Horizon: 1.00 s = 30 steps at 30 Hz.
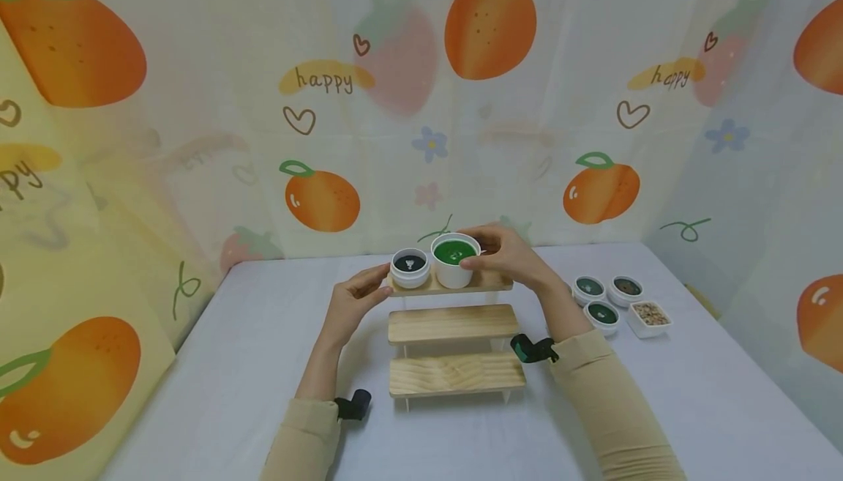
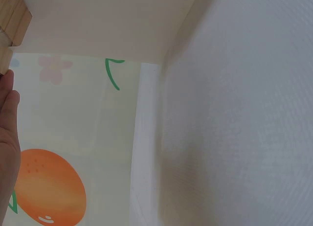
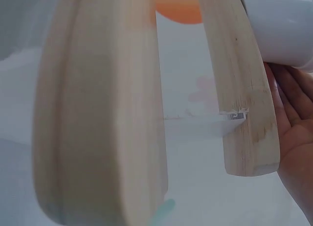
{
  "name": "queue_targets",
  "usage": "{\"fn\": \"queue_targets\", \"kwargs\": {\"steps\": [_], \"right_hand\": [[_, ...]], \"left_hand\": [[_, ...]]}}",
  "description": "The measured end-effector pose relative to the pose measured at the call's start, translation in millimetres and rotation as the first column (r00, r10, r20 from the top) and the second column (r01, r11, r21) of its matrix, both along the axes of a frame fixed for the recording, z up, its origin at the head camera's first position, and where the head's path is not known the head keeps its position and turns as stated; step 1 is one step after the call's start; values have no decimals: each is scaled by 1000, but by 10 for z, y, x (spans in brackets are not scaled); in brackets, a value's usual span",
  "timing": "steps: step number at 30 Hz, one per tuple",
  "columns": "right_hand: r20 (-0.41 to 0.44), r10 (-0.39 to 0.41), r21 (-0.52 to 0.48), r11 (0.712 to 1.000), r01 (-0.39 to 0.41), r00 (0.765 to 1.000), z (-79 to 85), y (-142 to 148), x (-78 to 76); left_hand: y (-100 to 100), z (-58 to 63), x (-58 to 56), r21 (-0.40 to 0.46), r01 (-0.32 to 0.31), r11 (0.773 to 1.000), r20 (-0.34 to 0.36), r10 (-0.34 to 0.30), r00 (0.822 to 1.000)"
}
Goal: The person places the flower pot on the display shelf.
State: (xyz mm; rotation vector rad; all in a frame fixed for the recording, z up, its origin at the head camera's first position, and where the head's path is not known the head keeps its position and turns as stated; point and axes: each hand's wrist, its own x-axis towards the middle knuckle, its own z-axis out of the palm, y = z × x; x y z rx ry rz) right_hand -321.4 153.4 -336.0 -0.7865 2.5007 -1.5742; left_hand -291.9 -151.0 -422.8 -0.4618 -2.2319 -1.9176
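A three-tier wooden stand (image 1: 453,325) has pale boards on clear supports. On its top board, a small white jar (image 1: 410,281) with dark contents is at the left end. Beside it is a taller white cup (image 1: 452,274) with bright green contents. My right hand (image 1: 510,255) grips that cup from the right, thumb at the front and fingers toward the back. The cup's white side (image 3: 283,33) also shows in the right wrist view. With fingers fairly straight, my left hand (image 1: 352,305) is at the top board's left end, fingertips beside the jar.
On the white table (image 1: 263,378) at right, three small round white jars (image 1: 602,317) with dark contents cluster with a square white dish (image 1: 650,318) of beige bits. The two lower boards stick out toward me. A fruit-print curtain (image 1: 408,159) hangs behind the table.
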Motion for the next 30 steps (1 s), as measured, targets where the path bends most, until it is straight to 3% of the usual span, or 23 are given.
{"fn": "queue_targets", "kwargs": {"steps": [30], "right_hand": [[31,-3,-6,1000,3,1000,6,13,42]], "left_hand": [[-7,-3,3,-13,-2,1000,5,2,1000]]}}
